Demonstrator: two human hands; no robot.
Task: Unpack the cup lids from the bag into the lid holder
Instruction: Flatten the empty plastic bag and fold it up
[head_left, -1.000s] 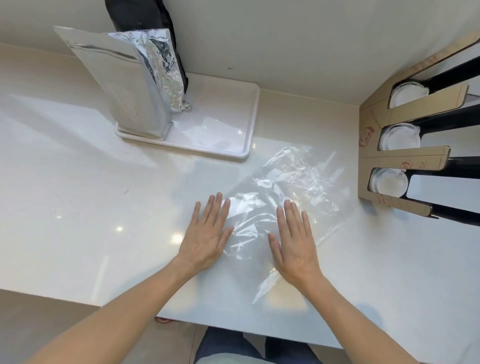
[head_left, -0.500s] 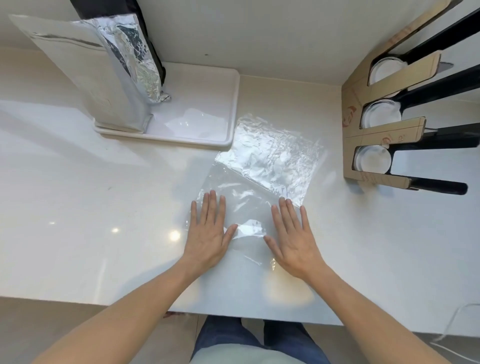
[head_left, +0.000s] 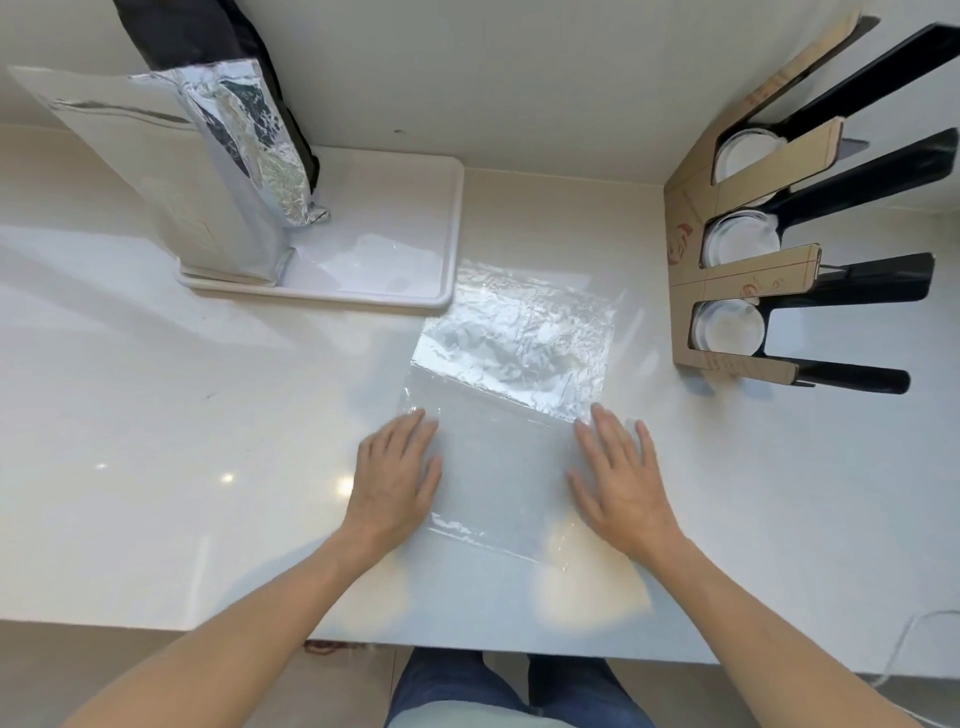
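An empty clear plastic bag (head_left: 506, 395) lies flat on the white counter (head_left: 156, 441), its far half shiny and creased. My left hand (head_left: 397, 475) rests palm down on the bag's left edge, fingers together. My right hand (head_left: 621, 475) presses flat on its right edge, fingers slightly spread. Neither hand grips anything. The cardboard-and-black lid holder (head_left: 748, 275) stands at the right. White cup lids (head_left: 740, 241) fill its three slots.
A white tray (head_left: 395, 218) sits at the back left with a silver foil pouch (head_left: 171, 176) standing on it and a dark bag behind. The wall runs along the back. The counter's front edge is close to my body.
The crumpled bag has been smoothed flat. My hands have slid apart from its middle to its left and right edges.
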